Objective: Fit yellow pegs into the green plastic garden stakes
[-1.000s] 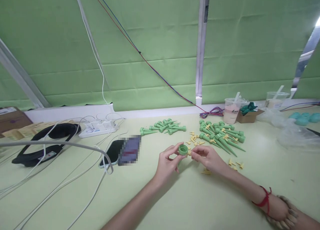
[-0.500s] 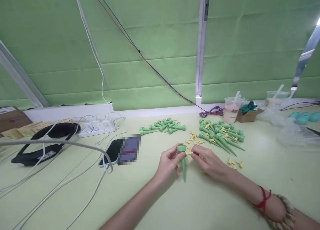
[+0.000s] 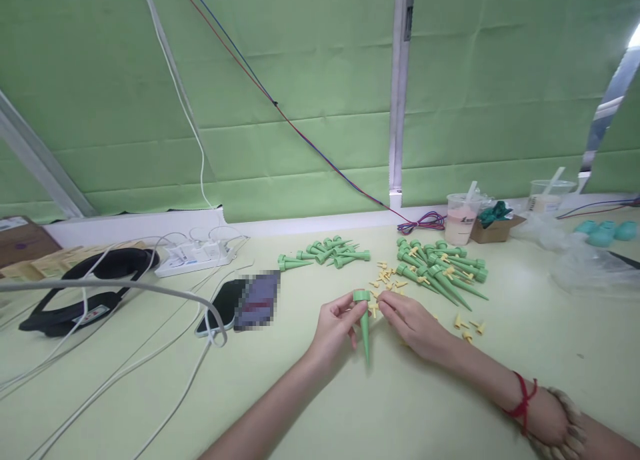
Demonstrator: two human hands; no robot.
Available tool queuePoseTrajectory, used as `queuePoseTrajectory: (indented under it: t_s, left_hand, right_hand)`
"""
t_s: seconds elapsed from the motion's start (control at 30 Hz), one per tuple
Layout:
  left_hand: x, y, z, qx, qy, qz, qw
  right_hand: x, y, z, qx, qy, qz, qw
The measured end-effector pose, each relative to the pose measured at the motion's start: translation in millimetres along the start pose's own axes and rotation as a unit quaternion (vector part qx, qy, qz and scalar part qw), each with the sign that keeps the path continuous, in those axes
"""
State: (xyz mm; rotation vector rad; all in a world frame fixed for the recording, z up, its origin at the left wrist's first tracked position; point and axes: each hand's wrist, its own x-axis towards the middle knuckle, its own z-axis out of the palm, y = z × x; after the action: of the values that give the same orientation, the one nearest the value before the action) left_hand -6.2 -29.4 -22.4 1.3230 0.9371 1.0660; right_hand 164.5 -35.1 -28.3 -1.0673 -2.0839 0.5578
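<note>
I am holding a green spike [image 3: 365,323] upright in my left hand [image 3: 336,328], its wide collar up and its point aimed down toward the table [image 3: 350,413], pinched just under the collar between thumb and fingers closed around it. My right hand [image 3: 411,320] is pressing a small yellow peg [image 3: 373,307] against the side of the collar, fingertips closed on it; I cannot tell whether the peg is already seated or only touching. Judging how far the work is, I am seeing two heaps behind my hands: a left pile of green spikes [image 3: 327,253] that looks plain, and a right pile of green spikes [image 3: 443,270] with yellow bits among them, though I cannot say which ones are fitted. Loose yellow pegs [image 3: 387,277] are lying scattered between the heaps, and a few more [image 3: 467,327] are lying near my right forearm, so plenty seems left to do. Both forearms are reaching in from the lower edge and converging at the middle of the table, wrists low, the right one wearing a red cord [image 3: 520,403]. Further left, a phone [image 3: 223,303] and white cables [image 3: 125,367] are lying well apart from my hands.
</note>
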Motion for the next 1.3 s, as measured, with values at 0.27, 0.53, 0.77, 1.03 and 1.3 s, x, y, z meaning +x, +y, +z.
queuePoseTrajectory:
  t_s: [0.27,0.53,0.77,1.03,1.3]
  left_hand:
    - [0,0,-2.0,-0.028,-0.015,-0.008,0.999]
    - [-3,2,0.2,0.018,0.023,0.038,0.999]
    - [-2,2,-0.9,0.051,0.078,0.061,0.994]
    - [-2,2,1.3,0.004,-0.005,0.014,1.0]
    - [-1,1,-1.6,0.033,0.029,0.012,0.999]
  right_hand:
    - [-1,1,4,-0.05,-0.009,-0.003,0.999]
    - [-3,0,0,-0.048,0.002,-0.026,0.998]
    - [-4,-6,10,0.164,-0.031,0.079,0.983]
    - [-1,0,-3,-0.122,0.02,-0.05,0.991]
    - [-4,0,4,-0.016,0.084,-0.07,0.994]
